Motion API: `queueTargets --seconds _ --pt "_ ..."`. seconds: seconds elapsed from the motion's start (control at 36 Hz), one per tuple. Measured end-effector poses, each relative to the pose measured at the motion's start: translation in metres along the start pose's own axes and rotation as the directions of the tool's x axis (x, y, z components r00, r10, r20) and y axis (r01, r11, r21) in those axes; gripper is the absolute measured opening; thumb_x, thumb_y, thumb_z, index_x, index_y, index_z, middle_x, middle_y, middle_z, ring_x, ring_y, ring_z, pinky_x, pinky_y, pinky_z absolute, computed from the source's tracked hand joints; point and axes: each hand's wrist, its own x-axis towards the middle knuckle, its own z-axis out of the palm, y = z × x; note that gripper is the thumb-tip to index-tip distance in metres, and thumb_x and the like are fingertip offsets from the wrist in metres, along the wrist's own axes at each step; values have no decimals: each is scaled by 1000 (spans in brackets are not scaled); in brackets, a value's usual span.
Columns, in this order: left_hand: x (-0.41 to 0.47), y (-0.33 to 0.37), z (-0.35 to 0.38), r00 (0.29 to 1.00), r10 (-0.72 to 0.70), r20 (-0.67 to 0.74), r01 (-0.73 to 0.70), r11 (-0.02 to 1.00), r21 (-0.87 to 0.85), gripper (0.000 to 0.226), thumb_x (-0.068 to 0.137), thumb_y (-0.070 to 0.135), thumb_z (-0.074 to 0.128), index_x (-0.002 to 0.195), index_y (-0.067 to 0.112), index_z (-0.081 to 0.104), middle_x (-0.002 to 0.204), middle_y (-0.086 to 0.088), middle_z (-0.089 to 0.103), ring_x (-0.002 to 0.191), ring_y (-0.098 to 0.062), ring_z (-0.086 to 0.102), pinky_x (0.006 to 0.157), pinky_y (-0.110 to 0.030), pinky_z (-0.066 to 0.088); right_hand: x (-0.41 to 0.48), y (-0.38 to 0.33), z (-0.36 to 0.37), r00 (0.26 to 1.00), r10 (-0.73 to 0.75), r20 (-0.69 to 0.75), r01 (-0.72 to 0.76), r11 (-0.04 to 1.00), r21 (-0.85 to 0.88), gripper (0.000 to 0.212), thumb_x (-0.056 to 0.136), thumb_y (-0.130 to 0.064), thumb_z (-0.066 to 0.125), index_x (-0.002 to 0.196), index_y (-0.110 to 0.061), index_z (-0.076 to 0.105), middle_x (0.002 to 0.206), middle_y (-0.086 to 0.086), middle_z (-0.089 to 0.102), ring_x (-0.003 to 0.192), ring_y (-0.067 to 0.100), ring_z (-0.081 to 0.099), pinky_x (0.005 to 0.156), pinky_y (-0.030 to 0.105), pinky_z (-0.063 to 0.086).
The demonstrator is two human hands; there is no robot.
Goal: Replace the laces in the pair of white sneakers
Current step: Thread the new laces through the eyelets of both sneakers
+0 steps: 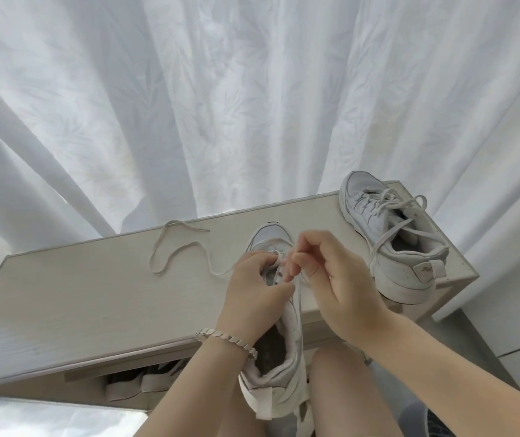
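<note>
Near sneaker lies barely laced, lace trailing left; far sneaker stands laced.

Bare forearms; a silver link bracelet circles the wrist of the left hand

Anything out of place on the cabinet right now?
The laced sneaker at right has its heel past the cabinet top's near edge and might tip off. The lace trailing left from the held sneaker looks normal.
</note>
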Motion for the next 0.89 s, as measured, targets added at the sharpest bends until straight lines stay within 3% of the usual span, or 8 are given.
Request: queueTargets --seconds 0.11,0.22,0.31,0.39,0.56,0.67,0.78,0.89 --pt "3 6 2 1000 -2 -17 2 1000 -29 32 72 -4 62 80 27 59 94 14 51 84 9 48 69 7 30 9 -31 -20 990 -26 -140 50 985 168 12 98 -39 37 92 -31 44 68 -14 46 59 5 44 57 23 40" --pt "4 6 2 1000 -13 -15 12 999 -42 35 72 -4 63 80 29 59 94 19 50 87 7 49 71 7 30 17 -44 -42 987 -124 -100 125 992 0 8 97 -25 39 91 -24 44 65 -7 43 55 6 41 53 17 35" --pt "3 4 3 999 -26 -20 25 999 -44 29 73 -2 63 93 20 63 97 21 50 88 12 47 72 7 30 25 -33 -48 989 127 76 -91 928 -360 8 93 -33 42 87 -29 45 67 -10 48 55 5 47 53 15 33" --pt "4 4 3 1000 -19 -24 18 999 -40 30 73 -1 64 92 23 60 97 21 49 88 13 46 72 7 31 27 -12 -42 863 458 213 -159 647 -746 23 95 -45 39 106 -30 53 102 -12 51 92 6 55 79 26 39" --pt "3 4 2 1000 -5 -29 4 1000 -28 31 73 0 66 97 19 60 97 22 48 89 15 45 73 8 29 22 23 -16 735 616 284 -126 535 -835 36 98 -44 36 118 -20 54 120 2 46 116 22 40 97 36 35" --pt "3 5 2 1000 3 -23 -4 999 -44 30 74 -2 66 95 19 61 95 20 49 86 15 47 72 7 31 13 26 -14 799 508 322 -199 729 -655 25 99 -31 42 112 -19 59 114 -1 48 113 19 41 96 33 32" --pt "5 1 3 1000 -5 -20 5 999 -43 33 73 -3 66 97 19 63 98 20 51 88 15 47 74 6 32 9 0 -24 897 382 223 -338 917 -210 13 97 -18 47 90 -21 58 109 -6 55 111 7 47 92 11 32" --pt "5 -2 3 1000 -9 -20 9 1000 -21 32 73 -3 65 99 15 63 99 16 52 89 8 50 74 6 32 22 -41 -43 928 302 220 -372 801 469 23 94 -35 48 82 -16 55 82 -8 67 91 12 65 94 22 45"
